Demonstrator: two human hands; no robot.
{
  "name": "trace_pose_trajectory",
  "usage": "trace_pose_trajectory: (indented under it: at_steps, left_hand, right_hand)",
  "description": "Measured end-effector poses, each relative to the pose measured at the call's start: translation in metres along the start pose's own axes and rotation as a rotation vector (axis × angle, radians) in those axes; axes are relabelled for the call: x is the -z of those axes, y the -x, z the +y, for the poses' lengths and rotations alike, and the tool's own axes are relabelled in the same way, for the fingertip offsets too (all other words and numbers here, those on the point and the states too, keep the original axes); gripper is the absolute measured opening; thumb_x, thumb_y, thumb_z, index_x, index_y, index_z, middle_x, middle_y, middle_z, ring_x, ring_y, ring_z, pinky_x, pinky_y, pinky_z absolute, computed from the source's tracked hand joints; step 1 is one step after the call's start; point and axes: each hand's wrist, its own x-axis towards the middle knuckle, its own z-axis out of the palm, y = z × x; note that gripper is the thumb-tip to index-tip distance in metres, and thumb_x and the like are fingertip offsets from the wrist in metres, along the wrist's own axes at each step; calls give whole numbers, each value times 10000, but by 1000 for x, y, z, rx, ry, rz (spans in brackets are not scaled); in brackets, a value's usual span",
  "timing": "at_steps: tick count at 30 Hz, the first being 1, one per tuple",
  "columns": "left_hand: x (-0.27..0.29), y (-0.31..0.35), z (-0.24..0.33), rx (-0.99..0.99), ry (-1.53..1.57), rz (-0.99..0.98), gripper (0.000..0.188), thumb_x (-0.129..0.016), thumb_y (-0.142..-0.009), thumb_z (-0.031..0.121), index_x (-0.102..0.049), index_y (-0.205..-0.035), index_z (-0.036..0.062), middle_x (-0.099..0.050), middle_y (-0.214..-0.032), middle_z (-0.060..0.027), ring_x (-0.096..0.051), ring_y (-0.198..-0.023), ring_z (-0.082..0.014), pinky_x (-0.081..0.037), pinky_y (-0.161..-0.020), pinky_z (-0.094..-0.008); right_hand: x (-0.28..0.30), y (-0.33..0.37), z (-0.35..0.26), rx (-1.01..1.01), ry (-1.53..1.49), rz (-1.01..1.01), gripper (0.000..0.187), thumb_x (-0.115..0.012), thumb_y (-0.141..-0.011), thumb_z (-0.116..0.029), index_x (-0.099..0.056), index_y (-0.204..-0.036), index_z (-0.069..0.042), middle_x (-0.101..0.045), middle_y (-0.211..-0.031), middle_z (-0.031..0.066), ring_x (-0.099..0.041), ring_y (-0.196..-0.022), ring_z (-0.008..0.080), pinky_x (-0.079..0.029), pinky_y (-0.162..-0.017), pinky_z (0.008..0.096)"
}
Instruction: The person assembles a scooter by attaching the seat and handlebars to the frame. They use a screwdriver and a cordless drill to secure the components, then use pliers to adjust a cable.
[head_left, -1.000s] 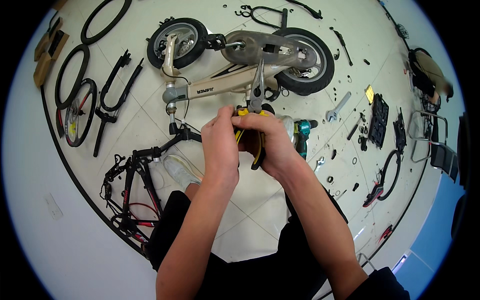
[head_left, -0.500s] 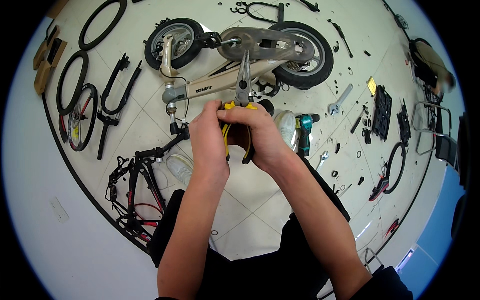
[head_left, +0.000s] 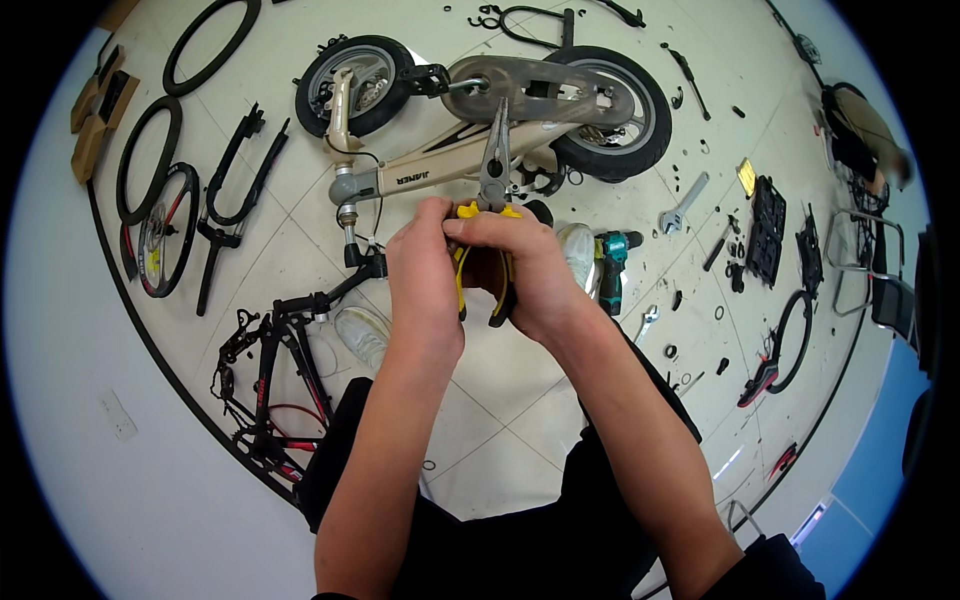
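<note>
Pliers (head_left: pixel 494 172) shifted left, left hand (head_left: pixel 424 265) and right hand (head_left: pixel 535 262) cupped around handles (head_left: pixel 502 312)

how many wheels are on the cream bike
2: one wheel at the frame's left end, beside the fork leg, and a second wheel at its right end, partly behind the smoky chain cover.

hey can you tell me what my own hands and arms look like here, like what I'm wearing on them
Your left hand and right hand are ungloved. No watch or bracelet shows on either wrist; rings can't be ruled out, since most fingers are hidden. Both forearms look bare, with a black sleeve near the right elbow.
</note>
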Motion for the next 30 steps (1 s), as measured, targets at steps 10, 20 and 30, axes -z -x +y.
trace_pose_trajectory:
  at_steps: [10,20,30]
  left_hand:
    - [-7,1,-3,10,-17,58,170,-507,-907,282,-568,-828,146,-465,-701,77,-404,-619,-33,-331,-572,-233]
    - [-11,6,3,41,-8,75,176,-506,-909,273,-540,-776,163,-400,-664,85,-332,-591,-27,-282,-547,-233]
    - [-15,9,5,33,-12,80,188,-500,-915,264,-536,-758,167,-380,-655,89,-295,-585,-25,-248,-538,-230]
  right_hand:
    - [4,-2,0,-26,43,39,137,-598,-836,-173,-631,-864,-44,-596,-785,16,-550,-684,93,-435,-613,257]
    - [-3,-3,2,8,40,81,162,-607,-822,-204,-602,-738,-65,-565,-686,-2,-489,-585,71,-363,-546,239]
    - [1,-3,3,40,56,46,173,-599,-822,-200,-596,-717,-62,-550,-666,-4,-464,-570,69,-342,-535,240]
